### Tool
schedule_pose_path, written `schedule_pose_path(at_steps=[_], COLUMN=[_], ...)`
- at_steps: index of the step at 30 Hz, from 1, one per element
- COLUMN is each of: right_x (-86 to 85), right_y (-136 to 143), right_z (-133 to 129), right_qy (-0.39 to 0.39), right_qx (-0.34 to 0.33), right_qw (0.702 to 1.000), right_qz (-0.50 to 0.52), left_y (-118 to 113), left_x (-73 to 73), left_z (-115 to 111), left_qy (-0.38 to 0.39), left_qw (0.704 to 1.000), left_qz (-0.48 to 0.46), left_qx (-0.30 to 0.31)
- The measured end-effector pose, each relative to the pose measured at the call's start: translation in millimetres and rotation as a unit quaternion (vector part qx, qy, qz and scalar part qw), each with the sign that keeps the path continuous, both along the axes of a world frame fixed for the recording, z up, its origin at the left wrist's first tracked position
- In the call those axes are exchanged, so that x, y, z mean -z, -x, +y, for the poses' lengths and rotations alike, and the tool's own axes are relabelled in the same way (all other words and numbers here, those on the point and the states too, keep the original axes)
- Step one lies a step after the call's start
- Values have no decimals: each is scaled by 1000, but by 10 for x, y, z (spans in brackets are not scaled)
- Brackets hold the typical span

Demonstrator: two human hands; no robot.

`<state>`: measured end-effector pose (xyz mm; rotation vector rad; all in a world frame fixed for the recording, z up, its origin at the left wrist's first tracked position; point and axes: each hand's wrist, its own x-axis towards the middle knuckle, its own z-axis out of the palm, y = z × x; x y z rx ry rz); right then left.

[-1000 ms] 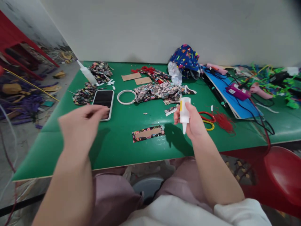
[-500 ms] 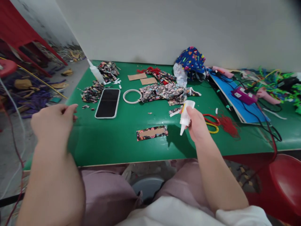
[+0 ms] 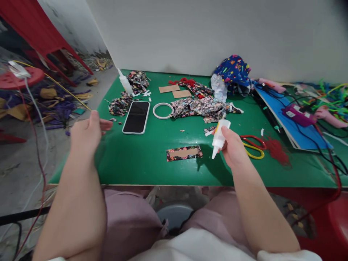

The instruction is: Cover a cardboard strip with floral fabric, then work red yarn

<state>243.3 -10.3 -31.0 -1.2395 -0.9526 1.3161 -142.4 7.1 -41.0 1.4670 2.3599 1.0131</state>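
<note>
My right hand (image 3: pixel 234 146) grips a white glue bottle (image 3: pixel 219 137) above the green table, its nozzle tilted downward. To the left of the nozzle lies a small floral fabric strip (image 3: pixel 172 156) with bare brown card showing along its middle. Over the table's left side is my left hand (image 3: pixel 86 132), holding nothing, with its fingers stretched out and thumb apart. Nearest to that hand is a phone (image 3: pixel 136 117) with a dark screen. Scissors (image 3: pixel 257 146) with red and yellow handles rest just right of my right hand.
A tape roll (image 3: pixel 163 111), floral fabric (image 3: pixel 199 108), brown card pieces (image 3: pixel 181 94) and a second glue bottle (image 3: pixel 125 85) occupy the table's back. Rightward are red thread (image 3: pixel 278 150), a blue folder (image 3: pixel 293 127) and a purple corded device (image 3: pixel 299 115).
The view has shifted, so the table items appear further right. My left hand's fingers have straightened out from a more closed pose. The glue bottle stays in my right hand.
</note>
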Motion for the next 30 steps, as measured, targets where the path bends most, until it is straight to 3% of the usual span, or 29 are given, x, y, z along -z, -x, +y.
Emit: schedule_pose_path(at_steps=[3,9,19,27,30], right_x=[6,14,-18,14,8], right_y=[1,6,40,21,8], right_z=[-2,8,1,14,19], right_qy=[-3,-9,-18,-13,-17], right_qx=[-3,11,7,16,28], right_qw=[1000,1000,1000,1000,999], right_qz=[-5,4,-10,-22,-42], left_y=[-82,-178,-411,-399,-335], left_x=[-10,-27,-90,3,-12], left_z=[-13,-7,-1,42,28], left_qy=[-56,-160,-158,-229,-223], left_qw=[985,978,933,942,954], left_qz=[-161,-130,-318,-241,-203], left_qx=[1,44,50,48,-7])
